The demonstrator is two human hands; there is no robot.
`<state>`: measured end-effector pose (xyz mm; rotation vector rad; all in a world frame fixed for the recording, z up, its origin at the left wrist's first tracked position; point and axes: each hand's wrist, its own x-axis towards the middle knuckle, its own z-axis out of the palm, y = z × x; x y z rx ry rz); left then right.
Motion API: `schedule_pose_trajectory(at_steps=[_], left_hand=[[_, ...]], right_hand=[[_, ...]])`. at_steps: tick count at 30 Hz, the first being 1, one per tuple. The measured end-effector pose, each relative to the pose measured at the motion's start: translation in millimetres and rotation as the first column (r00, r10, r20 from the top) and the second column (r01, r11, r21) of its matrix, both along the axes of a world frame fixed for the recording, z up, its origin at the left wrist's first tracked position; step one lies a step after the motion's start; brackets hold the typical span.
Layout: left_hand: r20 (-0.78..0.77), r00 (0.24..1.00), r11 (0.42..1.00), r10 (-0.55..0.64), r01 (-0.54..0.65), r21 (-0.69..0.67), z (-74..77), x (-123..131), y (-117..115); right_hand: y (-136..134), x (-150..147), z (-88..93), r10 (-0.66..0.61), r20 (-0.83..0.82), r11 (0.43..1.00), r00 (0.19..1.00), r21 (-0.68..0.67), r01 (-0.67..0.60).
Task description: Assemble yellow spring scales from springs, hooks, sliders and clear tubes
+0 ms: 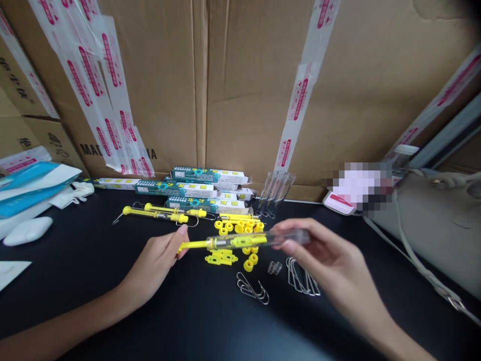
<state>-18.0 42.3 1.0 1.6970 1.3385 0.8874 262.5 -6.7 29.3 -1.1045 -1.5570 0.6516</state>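
Several printed cartons lie stacked at the back, two hooked yellow assemblies in front apparently finished. Right hand grips a clear tube held above the table, left hand pinches the yellow rod projecting from it: seemingly part-built. Spare tubes, bent wires, hooks and yellow collars lie loose, evidently unfitted.

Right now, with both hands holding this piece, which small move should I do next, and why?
Perhaps ease the yellow rod further into the clear tube with the left hand, while the right hand steadies the tube: part of the rod sticks out of one end, and a yellow plate shows inside.
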Motion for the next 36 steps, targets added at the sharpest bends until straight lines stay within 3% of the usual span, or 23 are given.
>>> schedule_pose_trajectory(at_steps=[4,8,12,15,21,25,29,36], left_hand=[[0.092,0.995,0.998,0.040,-0.035,-0.057,-0.2,1.7,7.3],[0.130,0.990,0.995,0.057,-0.046,-0.085,-0.9,2.7,9.8],[0.150,0.986,0.994,0.071,-0.058,-0.092,1.6,3.6,8.1],[0.159,0.984,0.993,0.077,-0.062,-0.097,3.7,5.1,7.4],[0.164,0.984,0.994,0.066,-0.050,-0.100,0.5,3.7,9.1],[0.163,0.985,0.995,0.056,-0.041,-0.095,-3.6,0.6,10.8],[0.156,0.986,0.994,0.054,-0.039,-0.098,-5.3,-0.4,10.8],[0.163,0.986,0.994,0.047,-0.030,-0.103,-2.6,2.0,9.2]], right_hand=[[19.8,23.3,7.7,-0.092,-0.343,0.996,0.935,-0.034,0.085],[31.6,40.6,14.8,-0.204,-0.448,0.975,0.870,-0.011,0.223],[36.5,52.6,15.9,-0.348,-0.296,0.921,0.890,0.069,0.383],[41.4,59.6,9.9,-0.403,-0.131,0.903,0.906,0.103,0.417],[55.4,67.5,-13.1,-0.383,0.101,0.923,0.918,0.023,0.383],[58.3,65.1,-26.7,-0.277,0.272,0.943,0.922,-0.107,0.315],[57.4,57.4,-34.1,-0.230,0.339,0.943,0.912,-0.152,0.295],[61.5,62.0,-44.6,-0.330,0.325,0.926,0.886,-0.071,0.371]])
